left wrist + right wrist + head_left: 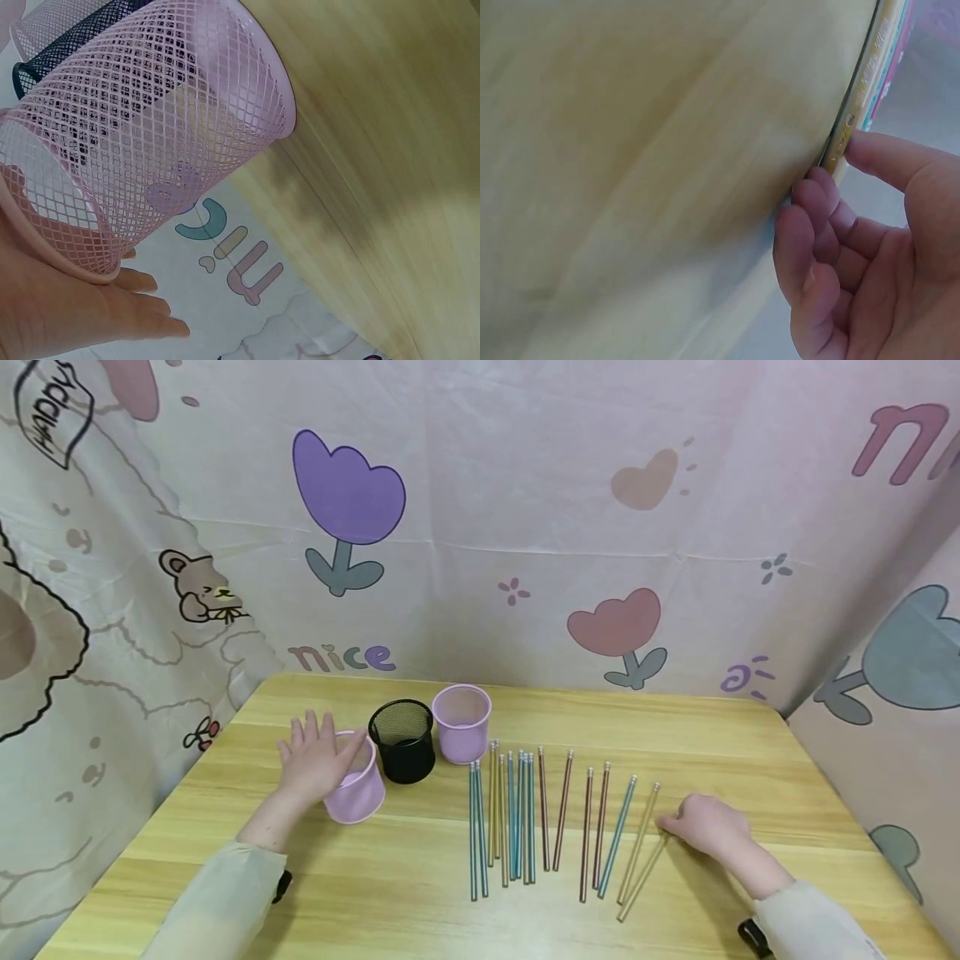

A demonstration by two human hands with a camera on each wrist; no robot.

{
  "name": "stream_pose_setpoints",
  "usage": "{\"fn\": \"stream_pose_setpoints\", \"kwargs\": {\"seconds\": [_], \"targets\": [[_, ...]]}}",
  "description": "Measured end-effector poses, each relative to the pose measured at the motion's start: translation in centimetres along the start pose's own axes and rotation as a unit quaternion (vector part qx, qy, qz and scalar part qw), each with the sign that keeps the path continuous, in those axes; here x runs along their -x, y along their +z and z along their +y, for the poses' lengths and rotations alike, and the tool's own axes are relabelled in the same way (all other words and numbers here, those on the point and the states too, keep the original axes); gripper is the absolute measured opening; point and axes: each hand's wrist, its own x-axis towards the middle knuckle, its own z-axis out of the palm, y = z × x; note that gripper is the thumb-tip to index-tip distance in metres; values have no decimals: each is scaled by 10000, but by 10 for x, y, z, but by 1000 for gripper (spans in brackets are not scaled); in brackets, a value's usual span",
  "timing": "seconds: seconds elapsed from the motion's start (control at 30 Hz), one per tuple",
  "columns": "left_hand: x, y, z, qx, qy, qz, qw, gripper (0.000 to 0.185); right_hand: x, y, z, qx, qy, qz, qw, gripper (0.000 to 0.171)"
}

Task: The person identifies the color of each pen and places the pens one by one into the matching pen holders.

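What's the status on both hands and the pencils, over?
Left hand rests open on pink mesh cup. Right hand pinches yellow pencil. Nothing between them.

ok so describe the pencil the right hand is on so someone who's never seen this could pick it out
On the wooden table, a row of thin pencils lies right of three mesh cups. Go to the row's far right end, where the right hand rests. It is the last yellow pencil, the only one the fingertips touch, lying lower and more slanted than its neighbours.
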Motion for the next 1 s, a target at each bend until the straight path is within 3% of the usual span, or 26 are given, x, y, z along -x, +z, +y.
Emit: {"fn": "stream_pose_setpoints", "kwargs": {"seconds": [0.27, 0.4, 0.53, 0.7, 0.87, 1.0], "targets": [[0, -2, -9, 363, 358, 161, 9986, 87, -4, 2, 7, -783, -37, -270, 9966, 40], [4, -4, -16, 481, 839, 112, 9952, 84, -6, 2, 9, -1086, -44, -319, 9936, 36], [9, -7, -20, 382, 1313, -174, 9905, 89, -7, 2, 15, -1740, 56, -391, 9840, 31], [12, -10, -21, 204, 1446, -420, 9884, 106, -10, -5, 26, -2985, 3, -895, 9502, 26], [13, -12, -22, 112, 1448, -526, 9880, 116, -13, -21, 35, -4014, -232, -1500, 9032, 27], [12, -14, -22, 3, 1453, -607, 9875, 115, -16, -33, 39, -4713, -334, -1705, 8647, 28]]}}
